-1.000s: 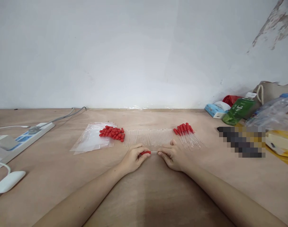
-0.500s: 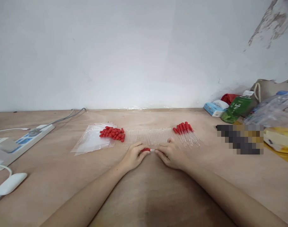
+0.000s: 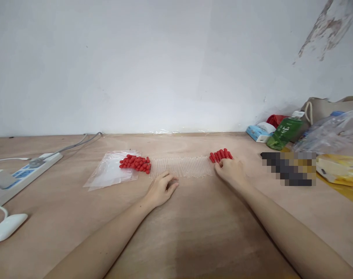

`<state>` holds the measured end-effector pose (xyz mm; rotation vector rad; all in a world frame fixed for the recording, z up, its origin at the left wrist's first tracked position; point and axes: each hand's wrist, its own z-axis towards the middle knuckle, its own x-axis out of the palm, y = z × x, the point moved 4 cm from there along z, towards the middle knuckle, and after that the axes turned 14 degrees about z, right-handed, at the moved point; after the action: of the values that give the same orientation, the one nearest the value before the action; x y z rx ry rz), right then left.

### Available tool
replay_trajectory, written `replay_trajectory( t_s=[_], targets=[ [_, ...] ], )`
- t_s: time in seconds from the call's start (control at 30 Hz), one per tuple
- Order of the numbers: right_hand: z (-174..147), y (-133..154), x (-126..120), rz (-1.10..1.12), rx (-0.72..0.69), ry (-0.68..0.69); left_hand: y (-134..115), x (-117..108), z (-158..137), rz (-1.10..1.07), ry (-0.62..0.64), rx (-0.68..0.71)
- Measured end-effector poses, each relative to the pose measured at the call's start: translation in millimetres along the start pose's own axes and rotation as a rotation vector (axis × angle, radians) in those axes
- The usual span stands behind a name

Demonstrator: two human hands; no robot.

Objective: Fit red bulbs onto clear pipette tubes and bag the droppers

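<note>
My left hand [image 3: 162,189] rests on the table just in front of a row of clear thin glass tubes [image 3: 182,166]. Its fingers are apart with nothing between them. To its left lies a heap of loose red rubber bulbs [image 3: 135,163]. Over on the right, my right hand [image 3: 231,170] is closed at a group of red-bulbed glass droppers [image 3: 220,155]. Its fingers seem pinched on a dropper, mostly hidden by the hand. The hand also covers the glass stems of the group.
Clear plastic bags [image 3: 111,170] lie left of the bulbs. A white power strip [image 3: 31,174] with cables is at far left. Back right stand a blue tissue pack [image 3: 257,133] and a green bottle [image 3: 285,131]. A pixelated dark object [image 3: 287,168] and plastic bags [image 3: 333,131] sit at right.
My hands have come apart. My right hand moved right with the red-bulbed dropper to the dropper group. My left hand let go of the bulb and opened. The view shifted slightly.
</note>
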<state>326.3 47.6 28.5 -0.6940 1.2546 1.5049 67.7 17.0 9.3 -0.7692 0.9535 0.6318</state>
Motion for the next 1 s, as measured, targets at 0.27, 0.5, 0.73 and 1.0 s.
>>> replay_trajectory(
  t_s=[0.27, 0.5, 0.73, 1.0],
  targets=[
    [2.5, -4.2, 10.9, 0.038, 0.074, 0.073, -0.4, 0.0, 1.4, -0.015, 0.020, 0.011],
    [0.6, 0.2, 8.6, 0.093, 0.004, -0.037, 1.9, 1.3, 1.4, -0.027, 0.009, -0.015],
    [0.3, 12.4, 19.4, 0.079, 0.023, 0.048, 0.6, -8.9, 5.2, 0.119, -0.055, -0.058],
    [6.2, 13.6, 22.1, 0.063, 0.061, 0.081, 60.2, -77.1, 18.0, 0.708, -0.082, -0.436]
  ],
)
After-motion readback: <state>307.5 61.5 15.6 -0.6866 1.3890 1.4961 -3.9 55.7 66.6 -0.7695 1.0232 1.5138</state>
